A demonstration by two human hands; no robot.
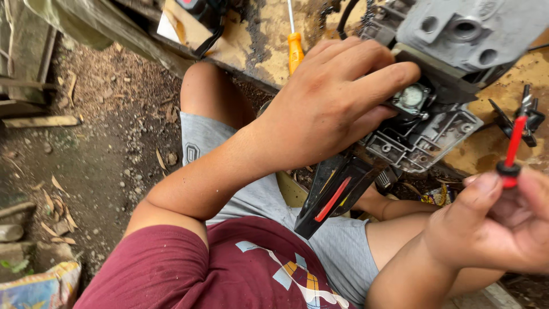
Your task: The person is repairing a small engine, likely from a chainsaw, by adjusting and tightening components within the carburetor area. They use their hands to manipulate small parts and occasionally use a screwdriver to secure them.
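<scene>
Cluttered bench edge crowds the left hand (331, 103) gripping the engine (440, 86); right hand (503, 223) pinches a red-handled tool (513, 150).

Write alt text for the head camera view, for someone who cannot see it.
A seated person's left hand grips a small carburettor part on a grey, partly stripped engine, while the right hand holds a red-shafted tool. An orange-handled screwdriver lies on the worn workbench.

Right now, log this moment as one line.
left hand: gripping grey engine body | right hand: holding red-handled tool | orange screwdriver: lying on bench
</scene>
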